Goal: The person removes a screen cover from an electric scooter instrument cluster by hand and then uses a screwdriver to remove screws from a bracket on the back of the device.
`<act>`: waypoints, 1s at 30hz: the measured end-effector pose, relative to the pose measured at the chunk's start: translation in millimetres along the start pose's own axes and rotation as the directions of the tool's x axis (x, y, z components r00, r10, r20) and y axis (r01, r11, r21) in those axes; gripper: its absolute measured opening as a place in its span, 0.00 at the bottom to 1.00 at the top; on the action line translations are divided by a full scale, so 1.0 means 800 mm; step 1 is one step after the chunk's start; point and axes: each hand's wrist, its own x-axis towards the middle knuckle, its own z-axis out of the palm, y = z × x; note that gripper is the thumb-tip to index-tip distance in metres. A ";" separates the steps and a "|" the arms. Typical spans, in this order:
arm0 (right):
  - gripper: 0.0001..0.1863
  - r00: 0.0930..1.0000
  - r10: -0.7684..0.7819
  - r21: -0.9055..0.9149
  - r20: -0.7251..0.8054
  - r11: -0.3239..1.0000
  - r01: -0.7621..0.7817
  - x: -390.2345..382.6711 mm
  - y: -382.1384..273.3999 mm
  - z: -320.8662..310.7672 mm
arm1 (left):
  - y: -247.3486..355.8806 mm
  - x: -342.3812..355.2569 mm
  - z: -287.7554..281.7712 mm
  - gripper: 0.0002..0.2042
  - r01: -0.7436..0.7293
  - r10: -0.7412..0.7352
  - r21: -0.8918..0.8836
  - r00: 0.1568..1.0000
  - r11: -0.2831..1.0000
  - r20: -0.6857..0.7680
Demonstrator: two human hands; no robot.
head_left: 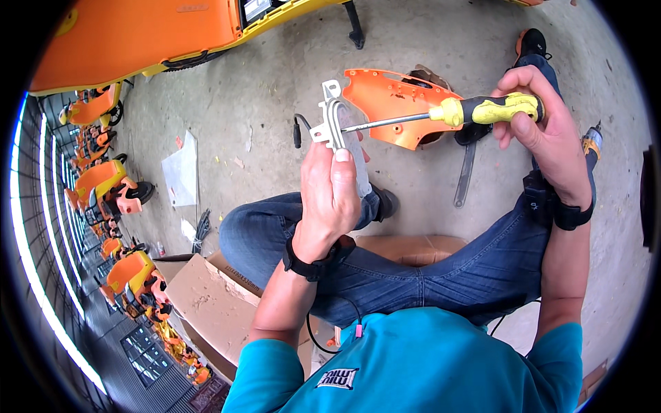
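My left hand is closed around a white plastic light housing with a clear lens side and mounting tabs, thumb pressed along its near end. A short black cable with a plug hangs at its left. In my right hand is a screwdriver with a yellow and black handle, gripped near the butt. Its metal shaft points left, and the tip meets the housing's ribbed edge. Whether a screw sits under the tip is too small to tell. Beyond lies an orange plastic panel on the concrete floor.
An orange and yellow vehicle body stands at the far left. Open cardboard boxes are beside my left leg. A flat metal bar and a power drill lie toward the right. Several orange vehicles line the left side.
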 end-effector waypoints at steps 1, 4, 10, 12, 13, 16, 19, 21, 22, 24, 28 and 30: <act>0.14 0.991 0.132 -0.004 0.031 0.991 -0.132 0.000 -0.004 -0.003 | -0.003 0.000 -0.001 0.22 0.000 0.000 -0.008 1.000 1.000 -0.005; 0.18 0.937 0.339 -0.076 0.088 0.940 -0.333 0.000 -0.016 -0.013 | 0.000 -0.001 -0.003 0.22 0.044 -0.044 -0.030 0.999 0.999 0.010; 0.09 0.999 -0.030 -0.253 0.032 0.967 0.037 -0.002 -0.003 -0.010 | 0.000 -0.003 -0.005 0.22 0.073 -0.071 -0.025 0.996 0.997 0.062; 0.08 0.980 -0.190 -0.159 0.053 0.968 0.196 0.003 0.008 -0.003 | -0.001 -0.001 -0.003 0.22 0.063 -0.058 -0.113 0.997 0.992 0.049; 0.08 0.961 -0.269 -0.108 0.059 0.956 0.274 0.005 0.011 0.000 | -0.002 0.000 -0.002 0.22 0.058 -0.053 -0.156 0.998 0.986 0.040; 0.10 0.980 -0.194 -0.103 0.043 0.975 0.197 0.005 0.011 0.001 | 0.004 0.002 0.002 0.19 0.009 -0.014 -0.134 0.999 0.991 -0.039; 0.11 1.000 -0.006 -0.102 -0.004 0.995 0.006 0.001 -0.003 0.010 | 0.005 0.002 0.003 0.18 0.016 -0.024 -0.150 0.998 0.988 -0.051; 0.11 0.967 0.248 -0.058 0.058 0.968 -0.245 0.002 -0.018 -0.003 | -0.001 0.002 -0.004 0.21 0.041 -0.041 -0.046 0.999 0.998 0.008; 0.11 0.943 0.323 -0.062 0.086 0.946 -0.318 0.002 -0.021 -0.007 | -0.002 0.002 -0.006 0.22 0.050 -0.050 0.007 0.998 0.999 0.039; 0.12 0.910 0.398 -0.102 0.116 0.916 -0.387 0.003 -0.023 -0.010 | 0.000 0.002 -0.004 0.22 0.044 -0.044 0.046 0.999 0.998 0.012; 0.12 0.986 0.143 -0.321 0.087 0.941 -0.109 -0.003 -0.013 -0.012 | 0.005 0.001 -0.003 0.23 0.048 -0.050 0.046 0.998 0.998 0.039; 0.11 0.994 -0.079 -0.357 0.081 0.928 0.103 -0.003 -0.002 -0.012 | 0.004 0.001 -0.005 0.23 0.068 -0.072 0.042 0.993 0.997 0.095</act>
